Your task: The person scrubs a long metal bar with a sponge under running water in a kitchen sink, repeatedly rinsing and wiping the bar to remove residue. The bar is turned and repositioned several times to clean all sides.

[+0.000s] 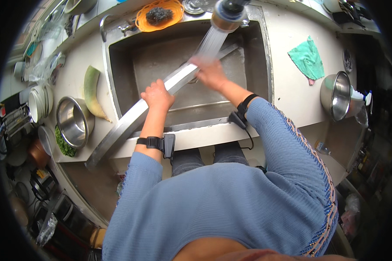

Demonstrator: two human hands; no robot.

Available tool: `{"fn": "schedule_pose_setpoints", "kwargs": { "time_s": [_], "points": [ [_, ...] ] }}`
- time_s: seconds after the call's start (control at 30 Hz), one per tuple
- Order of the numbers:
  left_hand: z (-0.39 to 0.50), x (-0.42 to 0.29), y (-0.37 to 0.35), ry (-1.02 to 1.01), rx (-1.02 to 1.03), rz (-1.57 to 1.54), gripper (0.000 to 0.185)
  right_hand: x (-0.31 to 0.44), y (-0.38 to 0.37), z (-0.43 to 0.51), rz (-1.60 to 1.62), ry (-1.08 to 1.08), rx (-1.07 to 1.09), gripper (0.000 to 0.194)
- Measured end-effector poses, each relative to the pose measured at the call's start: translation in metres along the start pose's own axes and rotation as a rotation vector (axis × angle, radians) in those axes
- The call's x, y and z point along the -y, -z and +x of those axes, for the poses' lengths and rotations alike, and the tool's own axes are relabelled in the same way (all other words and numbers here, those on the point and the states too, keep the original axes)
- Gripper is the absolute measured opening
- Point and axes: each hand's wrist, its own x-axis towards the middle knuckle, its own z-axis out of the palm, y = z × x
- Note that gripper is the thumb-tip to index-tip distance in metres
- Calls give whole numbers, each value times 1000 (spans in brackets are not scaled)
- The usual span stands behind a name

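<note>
A long metal strip with a shiny face (130, 115) lies slantwise across the stainless-steel sink (170, 42), its near end jutting past the counter's front edge at left. My left hand (158, 95) is closed around its middle. Farther up, my right hand (209, 72) is at the strip under the running water; it is blurred, and its fingers are partly hidden by the spray. Water streams from the faucet head (227, 18) onto the strip beside that hand. The strip's far end reaches toward the back right of the basin.
Left of the sink are a long gourd-like vegetable (92, 88), a steel bowl (75, 122), and leafy greens (63, 143). An orange basket (140, 16) holding a dark scouring pad (159, 15) sits behind. At right are a green cloth (308, 58) and another steel bowl (335, 96).
</note>
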Motion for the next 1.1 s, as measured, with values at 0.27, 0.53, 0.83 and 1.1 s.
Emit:
{"fn": "schedule_pose_setpoints", "kwargs": {
  "time_s": [0.27, 0.53, 0.83, 1.1],
  "points": [
    [4, -4, -8, 0, -46, 32, 43, -58, 8, 40, -31, -509, -27, 78],
    [3, -3, -14, -23, -138, 73, 41, -64, 16, 50, 101, -779, -177, 94],
    [1, 4, -13, -24, -137, 57, 39, -89, 13, 61, 219, -938, -177, 99],
    [-17, 34, -16, -32, -126, 72, 42, -114, 27, 66, 102, -920, 150, 109]
  ]
}}
